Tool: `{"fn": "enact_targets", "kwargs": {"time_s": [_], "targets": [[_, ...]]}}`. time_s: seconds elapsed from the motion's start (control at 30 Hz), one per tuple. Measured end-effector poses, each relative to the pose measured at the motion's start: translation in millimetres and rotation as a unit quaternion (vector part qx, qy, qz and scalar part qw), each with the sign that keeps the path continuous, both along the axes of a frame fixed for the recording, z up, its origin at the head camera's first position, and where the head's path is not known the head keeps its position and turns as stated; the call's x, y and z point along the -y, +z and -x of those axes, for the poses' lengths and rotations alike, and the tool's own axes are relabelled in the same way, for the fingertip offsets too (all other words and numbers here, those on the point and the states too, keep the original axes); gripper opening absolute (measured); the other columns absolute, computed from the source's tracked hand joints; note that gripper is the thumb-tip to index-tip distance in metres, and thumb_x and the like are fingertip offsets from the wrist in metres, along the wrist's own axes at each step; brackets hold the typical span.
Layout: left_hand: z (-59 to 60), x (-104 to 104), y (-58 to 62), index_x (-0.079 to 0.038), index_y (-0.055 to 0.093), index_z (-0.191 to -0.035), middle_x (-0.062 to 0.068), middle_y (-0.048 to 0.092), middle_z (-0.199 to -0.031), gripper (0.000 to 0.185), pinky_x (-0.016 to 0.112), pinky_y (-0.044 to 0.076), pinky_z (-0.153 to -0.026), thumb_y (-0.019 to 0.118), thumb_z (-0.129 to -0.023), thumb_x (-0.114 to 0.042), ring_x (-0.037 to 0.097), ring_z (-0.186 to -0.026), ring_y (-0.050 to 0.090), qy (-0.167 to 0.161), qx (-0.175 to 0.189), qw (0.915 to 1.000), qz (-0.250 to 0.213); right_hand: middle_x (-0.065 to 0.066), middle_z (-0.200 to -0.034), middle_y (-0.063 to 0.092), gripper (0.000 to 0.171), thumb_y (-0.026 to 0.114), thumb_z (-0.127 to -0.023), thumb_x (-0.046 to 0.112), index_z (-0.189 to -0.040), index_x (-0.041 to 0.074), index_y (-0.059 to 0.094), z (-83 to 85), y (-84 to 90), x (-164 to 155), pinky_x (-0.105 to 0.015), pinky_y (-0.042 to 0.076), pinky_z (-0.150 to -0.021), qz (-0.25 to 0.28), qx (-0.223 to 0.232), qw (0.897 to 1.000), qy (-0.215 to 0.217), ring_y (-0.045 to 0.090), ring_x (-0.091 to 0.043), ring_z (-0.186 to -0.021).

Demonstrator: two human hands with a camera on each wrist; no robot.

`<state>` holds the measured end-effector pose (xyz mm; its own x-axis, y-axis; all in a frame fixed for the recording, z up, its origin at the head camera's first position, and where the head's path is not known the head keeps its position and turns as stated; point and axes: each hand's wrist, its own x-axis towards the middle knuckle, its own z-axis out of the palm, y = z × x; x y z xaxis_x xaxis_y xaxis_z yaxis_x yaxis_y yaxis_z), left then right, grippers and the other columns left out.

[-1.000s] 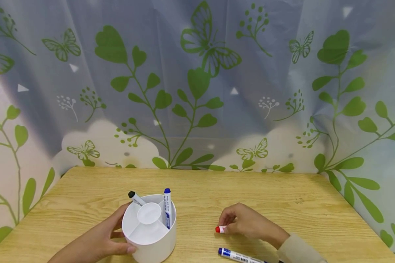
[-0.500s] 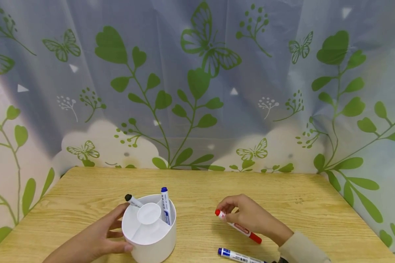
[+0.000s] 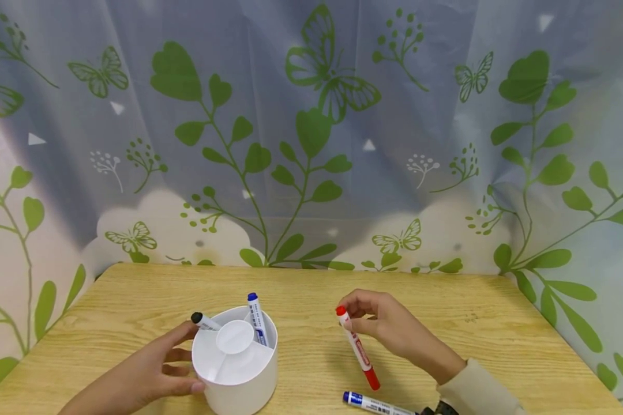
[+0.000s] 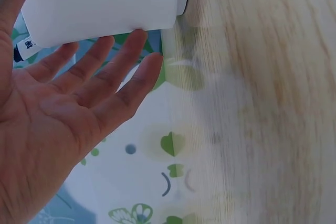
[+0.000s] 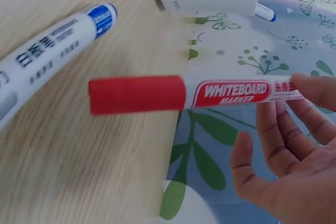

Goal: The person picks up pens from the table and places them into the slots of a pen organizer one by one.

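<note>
My left hand (image 3: 147,369) holds the left side of a white round pen holder (image 3: 241,395), thumb at the front and fingers behind; in the left wrist view its fingertips touch the wall and the palm stands apart. A black-capped marker (image 3: 206,321) and a blue-ended marker (image 3: 258,323) lean in the holder's compartments. My right hand (image 3: 391,325) pinches a red whiteboard marker (image 3: 359,349) near its upper end, between thumb and fingers. The marker slants above the table, its red cap (image 5: 137,95) pointing down. A blue-ended whiteboard marker (image 3: 376,402) lies on the table below it.
The wood-grain table (image 3: 311,288) reaches back to a curtain (image 3: 311,173) printed with green leaves and butterflies. The pen holder stands left of the right hand. A round cup section (image 3: 235,336) sits at the holder's middle.
My right hand has lifted the red marker off the table and swung it more upright. The pen holder has turned a little under my left hand, and its markers have shifted left.
</note>
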<state>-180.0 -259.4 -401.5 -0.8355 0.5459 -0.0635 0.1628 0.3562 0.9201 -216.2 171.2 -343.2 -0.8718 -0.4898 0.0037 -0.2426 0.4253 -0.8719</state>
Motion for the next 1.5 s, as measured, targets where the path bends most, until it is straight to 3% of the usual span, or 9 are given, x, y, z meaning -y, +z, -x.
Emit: {"fn": "enact_targets", "kwargs": {"time_s": [0.13,0.5,0.7,0.9,0.97,1.13,1.2,1.4,1.5], "targets": [[0.0,0.2,0.4,0.009,0.014,-0.162,0.042,0.022,-0.16,0.093,0.038,0.061,-0.094,0.076,-0.097,-0.016,0.051,-0.131,0.056,0.003,0.029,0.9995,-0.014,-0.013,-0.113,0.071,0.025,0.067,-0.103,0.021,-0.123,0.005,0.068,-1.7,3.2,4.0,-0.035,0.055,-0.091,0.026,-0.008,1.0,0.005,0.066,-0.025,-0.105],[1.1,-1.2,-0.4,0.011,0.012,-0.161,0.043,0.025,-0.157,0.095,0.038,0.061,-0.094,0.077,-0.097,-0.014,0.053,-0.13,0.057,0.002,0.042,0.9987,-0.027,-0.013,-0.109,0.07,0.032,0.066,-0.104,0.016,-0.13,-0.002,0.062,-5.8,14.0,20.6,-0.036,0.061,-0.089,0.112,-0.002,0.994,0.007,0.069,-0.019,-0.097],[0.9,-4.5,-1.7,0.007,0.007,-0.164,0.042,0.028,-0.159,0.102,0.047,0.06,-0.096,0.079,-0.095,-0.019,0.055,-0.131,0.055,0.014,0.013,0.9997,0.015,-0.008,-0.107,0.068,0.033,0.067,-0.103,0.014,-0.13,-0.003,0.059,-8.6,17.7,27.9,-0.036,0.062,-0.085,0.146,0.004,0.989,0.004,0.069,-0.017,-0.095],[-1.5,-9.6,-5.8,-0.004,0.01,-0.167,0.037,0.033,-0.157,0.103,0.029,0.059,-0.091,0.081,-0.093,-0.016,0.053,-0.132,0.053,0.005,-0.043,0.999,0.007,-0.01,-0.109,0.068,0.034,0.067,-0.103,0.013,-0.132,-0.002,0.058,-13.2,21.5,34.6,-0.041,0.064,-0.084,0.178,0.022,0.984,-0.003,0.069,-0.02,-0.097],[-3.0,-11.0,-6.3,-0.008,0.011,-0.168,0.035,0.032,-0.159,0.102,0.027,0.059,-0.093,0.08,-0.094,-0.015,0.04,-0.135,0.055,-0.001,-0.045,0.999,-0.006,-0.012,-0.11,0.068,0.034,0.067,-0.102,0.012,-0.132,-0.001,0.058,-13.4,22.6,37.2,-0.043,0.064,-0.085,0.191,0.03,0.981,-0.005,0.07,-0.021,-0.097],[-3.2,-15.8,-6.7,-0.016,0.009,-0.169,0.031,0.028,-0.162,0.103,0.032,0.059,-0.095,0.08,-0.094,-0.013,-0.002,-0.125,0.054,-0.016,-0.046,0.9984,-0.03,-0.009,-0.111,0.069,0.032,0.067,-0.101,0.008,-0.131,0.001,0.058,-12.5,26.4,43.2,-0.046,0.064,-0.087,0.229,0.049,0.972,-0.025,0.07,-0.022,-0.097],[-2.0,-18.3,-6.8,-0.017,0.007,-0.169,0.03,0.028,-0.163,0.106,0.035,0.058,-0.097,0.081,-0.093,-0.013,-0.001,-0.125,0.053,-0.012,-0.04,0.9985,-0.034,-0.007,-0.11,0.069,0.031,0.067,-0.101,0.008,-0.13,0.002,0.058,-12.5,27.9,44.9,-0.047,0.063,-0.088,0.249,0.057,0.966,-0.032,0.07,-0.022,-0.097],[-0.1,-20.3,-9.3,-0.014,0.002,-0.169,0.035,0.022,-0.164,0.112,0.021,0.052,-0.095,0.082,-0.091,-0.01,0.002,-0.125,0.057,-0.019,-0.026,0.9973,-0.065,-0.005,-0.105,0.068,0.022,0.064,-0.101,0.004,-0.123,0.005,0.059,-13.2,32.3,53.4,-0.049,0.063,-0.089,0.315,0.081,0.944,-0.054,0.07,-0.023,-0.099],[0.2,-21.0,-9.5,-0.013,0.0,-0.168,0.036,0.021,-0.164,0.113,0.021,0.053,-0.096,0.082,-0.091,-0.009,0.018,-0.128,0.059,-0.02,-0.015,0.9973,-0.07,-0.004,-0.102,0.068,0.02,0.064,-0.101,0.003,-0.121,0.006,0.06,-13.7,33.9,59.7,-0.051,0.062,-0.091,0.336,0.085,0.935,-0.067,0.068,-0.023,-0.099]]}}
